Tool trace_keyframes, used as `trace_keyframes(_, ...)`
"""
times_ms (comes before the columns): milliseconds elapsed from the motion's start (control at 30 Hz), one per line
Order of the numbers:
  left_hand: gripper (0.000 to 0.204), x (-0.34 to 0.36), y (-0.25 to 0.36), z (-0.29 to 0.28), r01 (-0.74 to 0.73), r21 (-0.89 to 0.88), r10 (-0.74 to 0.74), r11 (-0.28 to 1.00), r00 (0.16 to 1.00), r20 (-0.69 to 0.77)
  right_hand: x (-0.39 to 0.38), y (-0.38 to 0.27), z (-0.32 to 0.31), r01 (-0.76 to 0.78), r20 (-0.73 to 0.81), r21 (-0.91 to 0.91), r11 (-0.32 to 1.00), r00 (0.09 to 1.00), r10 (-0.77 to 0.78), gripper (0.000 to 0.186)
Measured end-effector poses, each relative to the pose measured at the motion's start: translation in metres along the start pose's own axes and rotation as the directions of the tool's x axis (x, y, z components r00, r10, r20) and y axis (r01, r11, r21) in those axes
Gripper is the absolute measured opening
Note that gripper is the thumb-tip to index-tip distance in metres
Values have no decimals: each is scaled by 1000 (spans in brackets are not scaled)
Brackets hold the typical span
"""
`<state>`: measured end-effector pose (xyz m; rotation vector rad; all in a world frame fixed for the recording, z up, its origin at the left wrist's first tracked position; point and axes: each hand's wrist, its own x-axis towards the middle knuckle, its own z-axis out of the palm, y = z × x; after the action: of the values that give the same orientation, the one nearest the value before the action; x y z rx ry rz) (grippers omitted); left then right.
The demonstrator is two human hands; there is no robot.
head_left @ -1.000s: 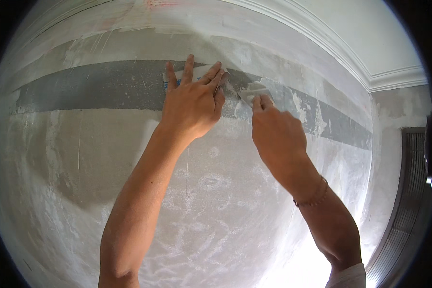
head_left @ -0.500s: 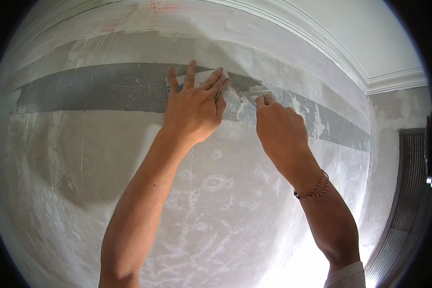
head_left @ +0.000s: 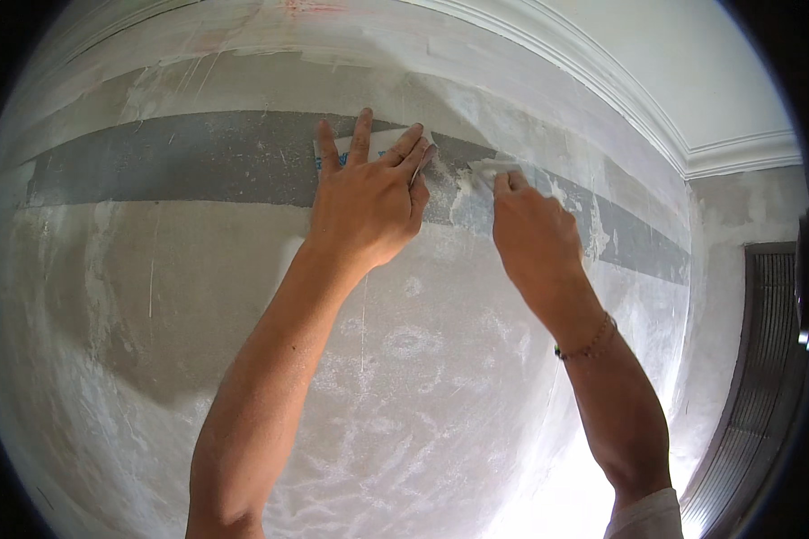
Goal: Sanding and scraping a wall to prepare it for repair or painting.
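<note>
Both arms reach up to a wall [head_left: 261, 269] crossed by a dark grey band [head_left: 171, 162]. My left hand [head_left: 364, 202] has its fingers fanned over a thin white sheet-like piece with blue marks [head_left: 385, 142], holding it flat at the band; much of the piece is hidden behind the hand. To its right, my right hand [head_left: 535, 234] is closed on a small pale scraper [head_left: 493, 166], whose blade lies at the band's upper edge. My fingers cover its handle. Patchy whitish filler [head_left: 466, 202] shows on the band between the two hands.
White moulding [head_left: 593, 67] runs along the top of the wall to a corner at the right. Past the corner stands a dark ribbed panel [head_left: 764, 359] in a frame. Bright light glares low on the wall at the right.
My right hand has shifted slightly right and up along the band with the scraper. My left hand keeps almost the same place on the white piece.
</note>
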<state>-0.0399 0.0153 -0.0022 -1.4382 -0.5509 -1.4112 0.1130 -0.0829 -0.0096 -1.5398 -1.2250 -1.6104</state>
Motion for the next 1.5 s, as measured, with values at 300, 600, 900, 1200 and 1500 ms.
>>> trace_keyframes(300, 42, -1, 3, -4, 44, -45, -42, 998, 998, 56, 7, 4, -1, 59, 28, -49, 997, 998, -58, 19)
trace_keyframes(600, 43, 1, 4, -6, 72, -22, -70, 997, 996, 59, -5, -2, 3, 39, 8, -86, 996, 999, -39, 34)
trace_keyframes(900, 43, 2, 6, -5, 74, -23, -72, 997, 995, 64, 9, -1, -18, 62, 188, -56, 997, 981, -50, 31)
trace_keyframes(1200, 43, 1, 6, -6, 71, -16, -69, 997, 994, 89, -6, -1, -4, 63, 26, -12, 998, 998, -62, 18)
trace_keyframes(1500, 43, 4, 6, -6, 53, 13, -54, 999, 994, 93, 2, -1, -12, 93, 37, -18, 995, 995, -92, 17)
